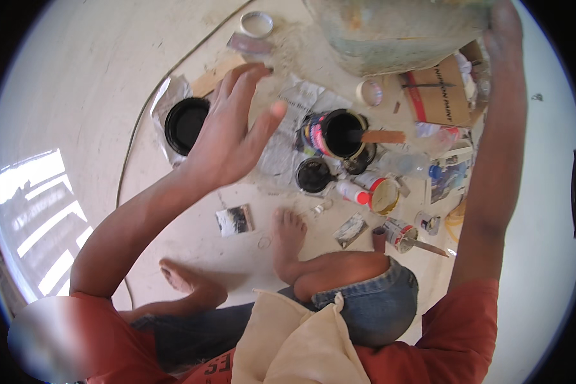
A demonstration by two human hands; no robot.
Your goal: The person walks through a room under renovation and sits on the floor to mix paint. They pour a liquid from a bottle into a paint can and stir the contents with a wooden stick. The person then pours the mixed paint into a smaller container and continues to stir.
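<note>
- Left hand (233,125): raised above the floor, fingers spread wide, holding nothing.
- Right hand (502,29): stretched to far right, at the top edge, against a large greenish object (397,32); grip state cannot be told.
- Open paint can (336,133): centre, on newspaper (288,137), stir stick (381,136) across rim.
- Black lid (185,123): left of hand, on floor.
- Small black tin (313,175): just near of paint can.

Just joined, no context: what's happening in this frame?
A person sits on the floor among paint supplies. The left hand is raised, open and empty, above crumpled newspaper. The right hand reaches up to a large weathered object at the top. An open paint can holds a wooden stir stick; a black lid lies nearby.
</note>
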